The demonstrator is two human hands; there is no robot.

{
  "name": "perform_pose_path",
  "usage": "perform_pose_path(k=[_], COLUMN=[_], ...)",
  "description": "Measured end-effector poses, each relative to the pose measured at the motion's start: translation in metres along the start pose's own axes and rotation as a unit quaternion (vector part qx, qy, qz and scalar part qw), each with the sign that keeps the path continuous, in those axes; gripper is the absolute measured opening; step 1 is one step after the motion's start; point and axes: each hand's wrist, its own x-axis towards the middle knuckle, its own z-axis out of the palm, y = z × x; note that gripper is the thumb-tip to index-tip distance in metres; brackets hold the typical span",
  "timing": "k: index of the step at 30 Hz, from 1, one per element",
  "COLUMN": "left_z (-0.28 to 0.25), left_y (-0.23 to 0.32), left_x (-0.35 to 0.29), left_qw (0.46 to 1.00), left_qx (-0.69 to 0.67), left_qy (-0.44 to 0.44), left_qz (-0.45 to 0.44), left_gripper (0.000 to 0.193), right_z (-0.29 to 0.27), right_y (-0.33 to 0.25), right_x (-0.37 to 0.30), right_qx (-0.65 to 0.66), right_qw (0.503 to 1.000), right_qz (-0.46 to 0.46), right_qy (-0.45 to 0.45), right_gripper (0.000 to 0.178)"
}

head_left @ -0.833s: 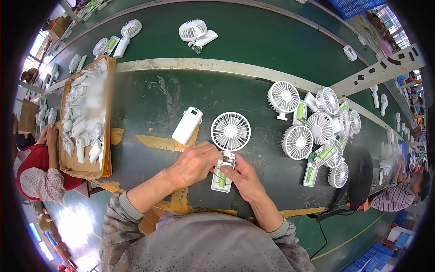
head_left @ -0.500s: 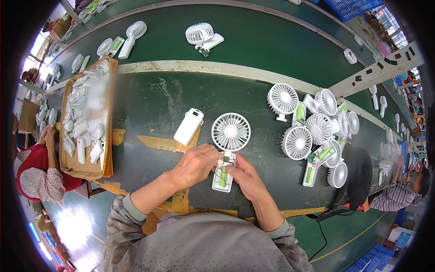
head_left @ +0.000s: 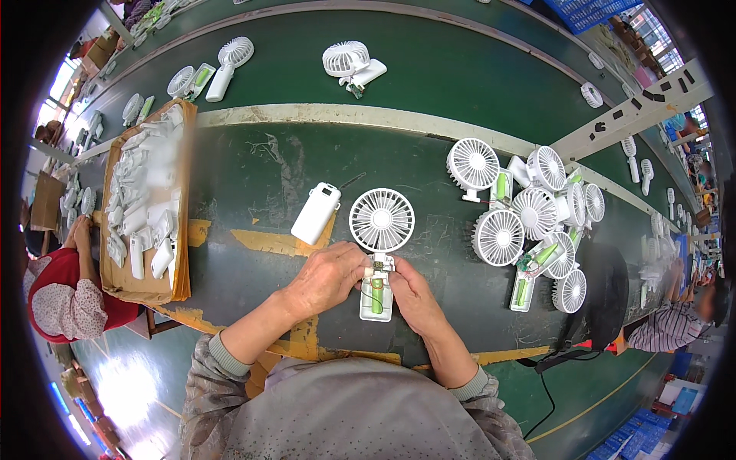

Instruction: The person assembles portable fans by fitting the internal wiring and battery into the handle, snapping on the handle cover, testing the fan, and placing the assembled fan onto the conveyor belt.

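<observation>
In front of me lies a white handheld fan (head_left: 382, 220) with its round grille pointing away. Its handle shell (head_left: 386, 313) is uncovered, showing a green battery (head_left: 376, 296), thin wires and a small circuit board (head_left: 379, 266). My left hand (head_left: 328, 277) pinches at the fan's neck beside the board; its fingertips partly cover whatever they grip there. On the other side, my right hand (head_left: 415, 297) holds the handle's upper edge between thumb and fingers. A white handle cover (head_left: 317, 215) lies to the left of the fan, apart from both hands.
A cardboard box (head_left: 184, 261) of white plastic parts stands at left. Several part-built fans (head_left: 534, 213) are heaped at right, near a dark bag (head_left: 602, 295). Beyond a pale rail, a green conveyor (head_left: 460, 84) carries more fans. People sit on both sides.
My right thumb has drawn back from over the battery to the handle's edge. The held fan has shifted slightly left and sits straighter. Fans on the conveyor have moved a little right.
</observation>
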Motion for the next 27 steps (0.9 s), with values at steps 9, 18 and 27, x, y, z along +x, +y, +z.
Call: perform_pose_path(k=[9,18,27], left_z=[0.0,-0.009,-0.032], left_y=[0.005,0.01,-0.014], left_x=[0.0,-0.003,-0.013], left_qw=[1.0,0.999,0.918], left_qx=[0.017,0.024,0.304], left_qy=[0.004,-0.007,0.114], left_qz=[-0.012,-0.038,-0.228], left_gripper=[0.006,0.016,0.05], right_z=[-0.001,-0.002,0.004], right_y=[-0.003,-0.003,0.0], right_x=[0.0,-0.003,-0.002], right_qx=[0.014,0.084,0.094], right_qw=[0.999,0.994,0.995], right_qz=[0.041,0.06,0.026], right_qy=[0.002,-0.021,-0.03], right_gripper=[0.031,0.035,0.035])
